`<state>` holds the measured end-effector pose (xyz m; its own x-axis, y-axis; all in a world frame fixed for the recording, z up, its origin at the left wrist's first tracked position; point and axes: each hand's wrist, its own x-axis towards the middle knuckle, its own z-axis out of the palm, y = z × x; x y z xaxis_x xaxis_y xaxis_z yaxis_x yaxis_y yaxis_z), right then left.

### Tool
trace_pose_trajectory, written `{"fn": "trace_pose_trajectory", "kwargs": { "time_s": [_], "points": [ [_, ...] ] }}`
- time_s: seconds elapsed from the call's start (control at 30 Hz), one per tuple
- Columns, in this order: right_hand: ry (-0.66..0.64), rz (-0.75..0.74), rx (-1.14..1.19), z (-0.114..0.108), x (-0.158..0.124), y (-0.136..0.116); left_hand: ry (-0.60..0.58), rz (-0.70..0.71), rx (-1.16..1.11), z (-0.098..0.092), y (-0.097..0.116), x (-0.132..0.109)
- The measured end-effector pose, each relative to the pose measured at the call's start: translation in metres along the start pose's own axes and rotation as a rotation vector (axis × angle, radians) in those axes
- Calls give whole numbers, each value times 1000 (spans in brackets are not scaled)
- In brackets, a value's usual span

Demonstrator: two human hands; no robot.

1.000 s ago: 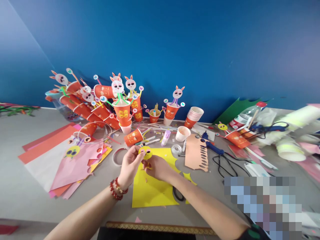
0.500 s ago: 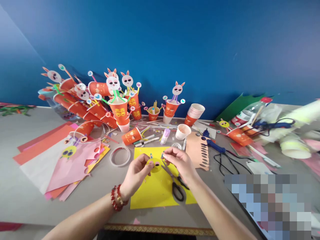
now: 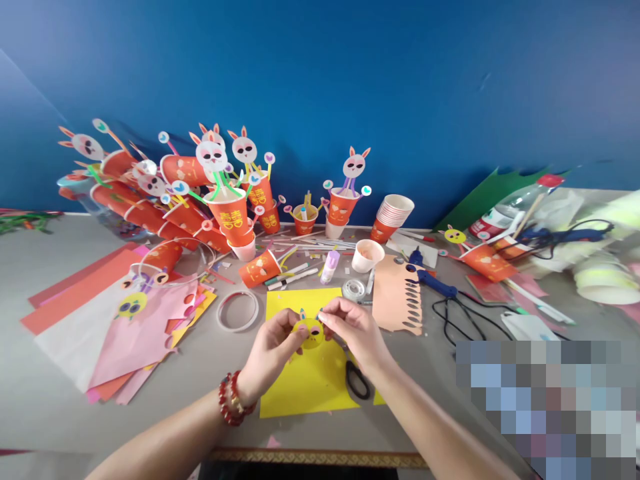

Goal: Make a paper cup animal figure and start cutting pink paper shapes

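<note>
My left hand (image 3: 273, 343) pinches the left side of a round yellow paper rabbit face (image 3: 314, 339), which has dark eyes and one ear standing at its top left. At the upper right edge of that face, my right hand (image 3: 359, 337) holds a small paper ear (image 3: 321, 312) between thumb and fingertips. The ear looks to be touching the face, though the fingers partly cover the spot. Beneath both hands lies a yellow paper sheet (image 3: 305, 393). Black-handled scissors (image 3: 358, 381) rest on it, their blades mostly hidden by my right hand.
Orange paper cups with rabbit faces (image 3: 229, 217) crowd the back left. Coloured paper sheets (image 3: 65, 333) lie at left, a tape roll (image 3: 219, 313) nearer the middle. A glue stick (image 3: 330, 267), a stack of cups (image 3: 393, 217) and a blue glue gun (image 3: 435, 283) with its cord stand beyond.
My right hand has brought the small ear left and down, from apart to the face's upper right edge. My left hand keeps its hold on the face. The view has shifted slightly.
</note>
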<state>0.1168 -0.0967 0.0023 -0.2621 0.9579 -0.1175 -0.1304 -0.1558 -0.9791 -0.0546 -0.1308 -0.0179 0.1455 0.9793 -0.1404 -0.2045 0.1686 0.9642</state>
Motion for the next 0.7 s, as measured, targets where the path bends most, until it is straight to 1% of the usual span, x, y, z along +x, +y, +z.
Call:
{"fn": "trace_pose_trajectory", "kwargs": {
  "time_s": [0.33, 0.7],
  "points": [
    [0, -5, 0, 2, -1, 0, -1, -15, -9, 2, 3, -1],
    [9, -24, -43, 2, -2, -1, 5, -1, -9, 2, 0, 0]
  ]
}}
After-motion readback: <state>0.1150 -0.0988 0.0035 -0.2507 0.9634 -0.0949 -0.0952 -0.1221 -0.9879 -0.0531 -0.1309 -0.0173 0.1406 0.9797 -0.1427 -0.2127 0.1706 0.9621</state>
